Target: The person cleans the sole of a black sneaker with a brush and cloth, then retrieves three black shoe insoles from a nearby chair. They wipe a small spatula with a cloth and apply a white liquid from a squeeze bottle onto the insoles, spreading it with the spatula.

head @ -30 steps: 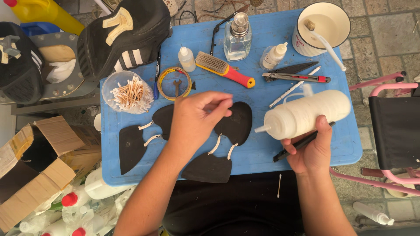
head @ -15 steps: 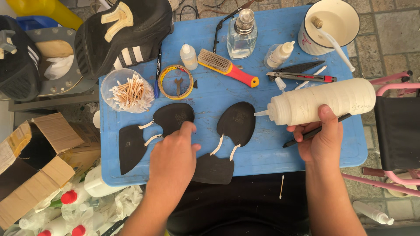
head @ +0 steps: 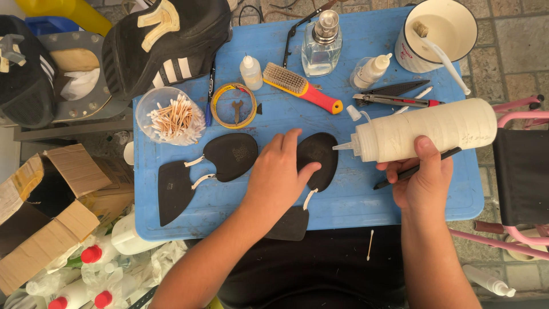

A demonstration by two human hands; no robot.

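Left hand (head: 280, 177) lies flat, fingers spread, on the thin black flexible sole piece (head: 317, 160) on the blue bench (head: 354, 200); right hand (head: 420, 177) grips the soft, squeezable white plastic bottle (head: 423, 130) round its middle, likely light

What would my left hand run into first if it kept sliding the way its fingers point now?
The left hand already rests on the right-hand black sole piece, fingers pointing up and right. Past that piece's edge, the nozzle of the white squeeze bottle held by the right hand probably comes first, though it may sit higher.
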